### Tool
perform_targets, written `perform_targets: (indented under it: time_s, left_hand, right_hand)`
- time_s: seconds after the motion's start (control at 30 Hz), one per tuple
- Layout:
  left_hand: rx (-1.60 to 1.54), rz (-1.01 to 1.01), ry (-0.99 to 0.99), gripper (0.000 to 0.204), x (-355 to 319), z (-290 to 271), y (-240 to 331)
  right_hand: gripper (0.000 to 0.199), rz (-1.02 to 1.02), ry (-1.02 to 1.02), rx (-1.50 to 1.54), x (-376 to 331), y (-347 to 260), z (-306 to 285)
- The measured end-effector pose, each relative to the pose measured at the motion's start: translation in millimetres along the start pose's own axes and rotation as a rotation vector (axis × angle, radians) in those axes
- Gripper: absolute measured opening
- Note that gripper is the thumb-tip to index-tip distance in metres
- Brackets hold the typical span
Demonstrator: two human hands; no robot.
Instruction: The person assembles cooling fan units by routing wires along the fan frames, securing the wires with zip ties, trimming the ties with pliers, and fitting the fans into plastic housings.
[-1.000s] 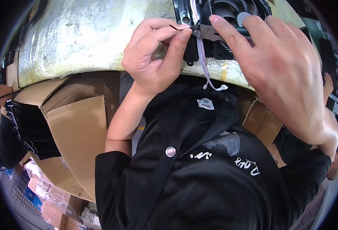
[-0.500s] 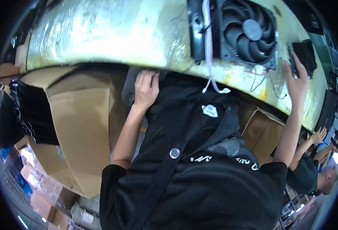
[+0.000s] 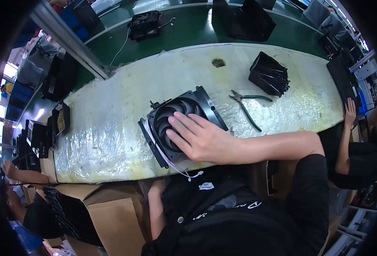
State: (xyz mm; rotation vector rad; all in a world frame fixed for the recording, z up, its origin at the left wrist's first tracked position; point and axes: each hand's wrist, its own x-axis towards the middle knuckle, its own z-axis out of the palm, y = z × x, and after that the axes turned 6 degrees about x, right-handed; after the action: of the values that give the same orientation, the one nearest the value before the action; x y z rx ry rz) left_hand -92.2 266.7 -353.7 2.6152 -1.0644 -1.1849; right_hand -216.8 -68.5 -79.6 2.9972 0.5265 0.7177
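A black computer fan (image 3: 159, 126) in a dark frame lies on the plastic-wrapped worktop before me, with a white cable (image 3: 155, 147) along its left side. The cable's connectors hang toward the worktop's near edge. My right hand (image 3: 199, 137) rests palm down across the fan with its fingers stretched out; its thumb is hidden. Down at the near edge, my left hand (image 3: 157, 186) is mostly out of sight, so its fingers do not show. Green-handled cutting pliers (image 3: 245, 106) lie spread to the right of the fan.
A black box of thin black strips (image 3: 268, 74) stands at the far right. Beyond the worktop, a green surface (image 3: 188, 30) carries another fan (image 3: 145, 24) and black casings (image 3: 244, 21). Cardboard flaps (image 3: 116, 224) stick up at lower left. Co-workers sit on both sides.
My right hand has moved from beside the black box onto the fan. The pliers now lie apart from my hand. My left hand has dropped largely out of view, and the view has tilted up.
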Motion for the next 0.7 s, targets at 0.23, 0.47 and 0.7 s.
perform_targets:
  time_s: [0.23,0.47,0.7]
  left_hand:
    - [-0.129,0.562,0.838,0.013,-172.8,-271.2,176.5]
    - [-0.987,0.716,0.289,0.092,161.1,-441.6,385.8]
    - [-1.304,0.518,-0.266,0.129,346.6,-359.7,587.4]
  right_hand:
    - [0.053,-0.159,0.057,0.155,-21.8,91.8,-34.2]
    - [0.077,0.547,0.592,0.65,-106.1,111.3,-66.9]
    - [0.06,1.05,1.459,1.433,-159.3,57.1,-74.8]
